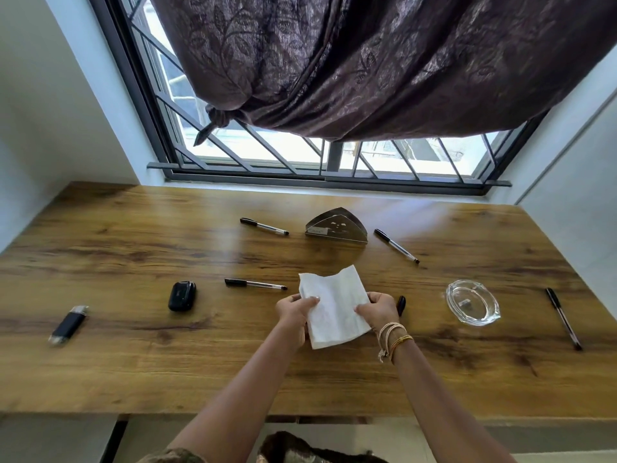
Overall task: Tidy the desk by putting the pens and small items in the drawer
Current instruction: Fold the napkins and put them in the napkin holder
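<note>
Both hands hold a white paper napkin (334,309) above the middle of the wooden desk (133,362). My left hand (295,310) grips its left edge and my right hand (379,309) pinches its right edge. Several black-capped pens lie scattered: one (263,226) at the back, one (396,245) right of the holder, one (255,284) left of the napkin, one (563,317) at the far right. A black flash drive (68,325) and a black earbud case (182,296) lie at the left. A small black item (401,304) peeks out beside my right hand.
A metal napkin holder (335,226) stands at the back centre. A clear glass ashtray (472,302) sits to the right. A window with bars and a dark knotted curtain (367,61) rise behind the desk. No drawer shows in this view.
</note>
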### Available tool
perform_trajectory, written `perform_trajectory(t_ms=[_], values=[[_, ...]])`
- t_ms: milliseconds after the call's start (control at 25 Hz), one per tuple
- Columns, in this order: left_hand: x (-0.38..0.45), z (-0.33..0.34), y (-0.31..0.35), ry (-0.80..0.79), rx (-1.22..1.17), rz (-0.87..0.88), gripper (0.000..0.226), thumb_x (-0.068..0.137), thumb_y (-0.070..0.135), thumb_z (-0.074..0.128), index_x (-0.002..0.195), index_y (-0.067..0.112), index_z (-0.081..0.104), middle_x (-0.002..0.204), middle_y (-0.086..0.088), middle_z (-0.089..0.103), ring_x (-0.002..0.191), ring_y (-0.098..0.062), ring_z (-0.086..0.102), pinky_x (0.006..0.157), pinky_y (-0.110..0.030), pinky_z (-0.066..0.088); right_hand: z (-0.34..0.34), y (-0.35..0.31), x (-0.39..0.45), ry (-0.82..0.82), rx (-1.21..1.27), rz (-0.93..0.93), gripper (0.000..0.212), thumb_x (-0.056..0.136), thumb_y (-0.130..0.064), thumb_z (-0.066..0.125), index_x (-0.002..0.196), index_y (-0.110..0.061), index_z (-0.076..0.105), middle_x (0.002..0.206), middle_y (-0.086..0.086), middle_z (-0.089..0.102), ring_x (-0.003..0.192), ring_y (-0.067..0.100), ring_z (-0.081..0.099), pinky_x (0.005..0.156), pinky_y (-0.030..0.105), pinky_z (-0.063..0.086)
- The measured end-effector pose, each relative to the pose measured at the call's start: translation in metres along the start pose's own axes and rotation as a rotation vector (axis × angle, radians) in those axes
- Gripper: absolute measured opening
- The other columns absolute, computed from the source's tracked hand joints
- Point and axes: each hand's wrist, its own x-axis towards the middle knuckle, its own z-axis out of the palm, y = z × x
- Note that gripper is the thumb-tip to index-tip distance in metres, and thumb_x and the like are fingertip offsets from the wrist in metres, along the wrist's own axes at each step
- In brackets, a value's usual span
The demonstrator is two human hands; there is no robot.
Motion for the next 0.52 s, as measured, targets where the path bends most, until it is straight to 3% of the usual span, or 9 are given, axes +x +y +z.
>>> perform_trajectory(t_ms=[80,160,240,360,520], values=[[0.0,-0.001,0.0,-0.009,-0.024,-0.015,0.049,0.076,0.008,0.079,0.119,-0.002,0.058,0.109,-0.018,0.067,0.091,-0.031,0.067,0.074,-0.045,0.058,0.002,-0.001,-0.003,0.033,-0.034,-0.032,0.021,0.079,0.001,0.061,0.096,-0.008,0.07,0.09,0.007,0.067,0.089,0.027,0.066,0.075,0.033,0.056],[-0.001,-0.003,0.002,-0.056,-0.047,-0.05,0.052,0.071,0.011,0.083,0.117,-0.002,0.06,0.109,-0.018,0.068,0.095,-0.034,0.067,0.084,-0.048,0.057,0.003,-0.002,-0.005,0.04,-0.032,-0.045,0.023,0.08,0.001,0.061,0.1,-0.008,0.07,0.09,0.005,0.066,0.09,0.025,0.065,0.074,0.031,0.054],[-0.004,-0.002,0.004,-0.12,-0.064,-0.073,0.057,0.068,0.012,0.084,0.119,0.0,0.06,0.112,-0.018,0.067,0.1,-0.037,0.066,0.09,-0.052,0.054,0.002,-0.001,-0.004,0.034,-0.03,-0.044,0.024,0.08,0.001,0.061,0.1,-0.008,0.07,0.09,0.006,0.067,0.091,0.026,0.066,0.076,0.032,0.055],[-0.006,-0.001,0.006,-0.157,-0.163,-0.057,0.062,0.069,0.003,0.08,0.126,0.007,0.055,0.119,-0.02,0.063,0.104,-0.039,0.063,0.086,-0.054,0.054,0.002,0.0,-0.004,0.003,0.011,-0.031,0.025,0.079,0.002,0.063,0.102,-0.006,0.07,0.095,0.009,0.069,0.094,0.029,0.066,0.083,0.038,0.057],[-0.001,0.002,0.017,-0.176,-0.279,-0.07,0.089,0.064,0.003,0.083,0.14,0.022,0.04,0.133,-0.02,0.054,0.111,-0.04,0.059,0.09,-0.056,0.052,-0.002,-0.004,-0.005,-0.017,0.048,-0.031,0.025,0.08,0.003,0.064,0.103,-0.006,0.069,0.096,0.01,0.068,0.095,0.029,0.066,0.084,0.039,0.056]])
